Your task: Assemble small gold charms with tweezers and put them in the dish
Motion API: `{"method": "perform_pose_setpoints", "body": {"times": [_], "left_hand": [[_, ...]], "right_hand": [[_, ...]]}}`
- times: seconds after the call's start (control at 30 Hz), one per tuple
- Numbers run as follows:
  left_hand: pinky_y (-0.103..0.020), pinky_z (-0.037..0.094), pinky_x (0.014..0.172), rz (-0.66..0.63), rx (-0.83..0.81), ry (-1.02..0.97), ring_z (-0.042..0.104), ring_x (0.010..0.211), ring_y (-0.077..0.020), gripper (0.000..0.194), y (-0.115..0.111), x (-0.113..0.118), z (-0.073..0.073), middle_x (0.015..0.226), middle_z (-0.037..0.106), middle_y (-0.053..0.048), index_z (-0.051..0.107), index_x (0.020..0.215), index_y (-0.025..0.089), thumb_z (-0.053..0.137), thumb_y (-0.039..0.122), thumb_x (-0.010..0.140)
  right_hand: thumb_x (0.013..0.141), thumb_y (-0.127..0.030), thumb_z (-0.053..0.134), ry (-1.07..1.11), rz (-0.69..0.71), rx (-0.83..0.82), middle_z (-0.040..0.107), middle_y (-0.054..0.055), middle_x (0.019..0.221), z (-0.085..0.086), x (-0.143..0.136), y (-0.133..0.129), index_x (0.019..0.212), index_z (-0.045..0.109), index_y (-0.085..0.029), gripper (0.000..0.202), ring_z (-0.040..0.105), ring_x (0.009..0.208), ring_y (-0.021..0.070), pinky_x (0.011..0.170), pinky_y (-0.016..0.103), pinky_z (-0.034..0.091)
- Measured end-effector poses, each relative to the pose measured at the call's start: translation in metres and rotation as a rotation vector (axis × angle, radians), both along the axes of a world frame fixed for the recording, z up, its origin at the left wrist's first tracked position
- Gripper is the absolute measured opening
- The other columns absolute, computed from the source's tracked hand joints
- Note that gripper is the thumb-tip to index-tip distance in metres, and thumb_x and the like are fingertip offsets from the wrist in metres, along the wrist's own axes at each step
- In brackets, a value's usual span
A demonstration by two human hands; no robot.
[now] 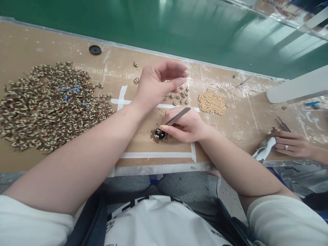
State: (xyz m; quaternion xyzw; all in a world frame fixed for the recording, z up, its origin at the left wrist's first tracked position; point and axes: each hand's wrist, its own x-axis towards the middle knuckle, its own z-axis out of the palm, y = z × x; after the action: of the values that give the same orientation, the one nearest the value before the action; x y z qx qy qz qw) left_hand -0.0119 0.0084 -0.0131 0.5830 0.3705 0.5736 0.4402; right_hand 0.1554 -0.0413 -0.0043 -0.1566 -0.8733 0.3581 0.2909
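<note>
My right hand (pixel 183 124) grips a pair of metal tweezers (pixel 178 116) at a slant. Their lower end points into a small round dish (pixel 160 134) of dark liquid with several tiny pale pieces in it. Farther back, my left hand (pixel 160 80) is raised with its fingers curved and a gap between thumb and fingers; nothing shows in it. Below and beside that hand lies a group of small metallic pieces (pixel 182 96), partly hidden by it. To their right is a pile of small tan bead-like pieces (pixel 212 101).
A big heap of small brown-and-cream parts (pixel 53 109) covers the left of the table. White tape (pixel 159 155) marks a rectangle around the dish. A black round lid (pixel 95 50) lies at the back. At right, a co-worker's hand (pixel 292 143) is beside other tweezers (pixel 282 124).
</note>
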Motion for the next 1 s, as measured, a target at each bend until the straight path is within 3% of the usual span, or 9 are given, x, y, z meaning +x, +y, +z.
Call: {"method": "perform_pose_setpoints", "body": {"times": [0.1,0.23,0.37,0.53,0.73,1.0], "left_hand": [[-0.032,0.068,0.072,0.003,0.002,-0.022,0.079,0.103,-0.0257,0.03,0.001,0.0,-0.001,0.104,0.079,-0.005,0.075,0.106,0.021,0.094,0.025,0.083],[-0.032,0.069,0.071,-0.016,-0.014,-0.114,0.078,0.091,-0.021,0.025,-0.002,0.001,0.002,0.105,0.08,-0.005,0.077,0.099,0.02,0.093,0.017,0.08],[-0.032,0.07,0.072,-0.028,-0.079,-0.188,0.077,0.081,-0.0181,0.024,-0.006,0.002,0.01,0.096,0.082,-0.003,0.08,0.095,0.02,0.093,0.015,0.075],[-0.03,0.071,0.071,-0.017,-0.146,-0.213,0.078,0.083,-0.0185,0.027,-0.008,0.0,0.014,0.094,0.082,-0.004,0.083,0.094,0.022,0.095,0.015,0.071],[-0.03,0.072,0.067,-0.076,-0.166,-0.212,0.078,0.084,-0.0199,0.031,-0.012,0.0,0.015,0.096,0.081,-0.004,0.083,0.096,0.026,0.097,0.019,0.07],[-0.031,0.073,0.069,-0.114,-0.161,-0.159,0.076,0.076,-0.017,0.029,-0.015,0.0,0.015,0.092,0.078,-0.002,0.082,0.097,0.027,0.095,0.015,0.074]], "right_hand": [[0.103,-0.041,0.07,0.17,-0.132,-0.119,0.061,0.0,0.066,-0.001,0.002,-0.001,0.073,0.066,-0.024,0.035,0.053,0.059,0.0145,0.061,0.033,0.042],[0.102,-0.05,0.071,0.505,-0.359,-0.464,0.04,-0.005,0.057,0.001,0.003,0.008,0.067,0.056,-0.024,0.046,0.033,0.048,0.0108,0.051,0.03,0.029],[0.1,-0.062,0.068,0.651,-0.408,-0.682,0.025,-0.009,0.054,0.002,0.005,0.026,0.061,0.037,-0.025,0.062,0.019,0.045,0.0098,0.045,0.03,0.02],[0.095,-0.07,0.07,0.727,-0.433,-0.784,0.022,-0.011,0.054,0.001,0.007,0.038,0.066,0.041,-0.026,0.06,0.015,0.045,0.0098,0.044,0.031,0.018],[0.093,-0.076,0.068,0.736,-0.451,-0.759,0.022,-0.01,0.052,0.002,0.009,0.041,0.062,0.035,-0.025,0.068,0.019,0.044,0.0091,0.045,0.03,0.019],[0.093,-0.066,0.078,0.741,-0.702,-0.419,0.037,-0.007,0.052,0.005,0.02,0.041,0.063,0.049,-0.024,0.058,0.031,0.048,0.0098,0.049,0.031,0.025]]}}
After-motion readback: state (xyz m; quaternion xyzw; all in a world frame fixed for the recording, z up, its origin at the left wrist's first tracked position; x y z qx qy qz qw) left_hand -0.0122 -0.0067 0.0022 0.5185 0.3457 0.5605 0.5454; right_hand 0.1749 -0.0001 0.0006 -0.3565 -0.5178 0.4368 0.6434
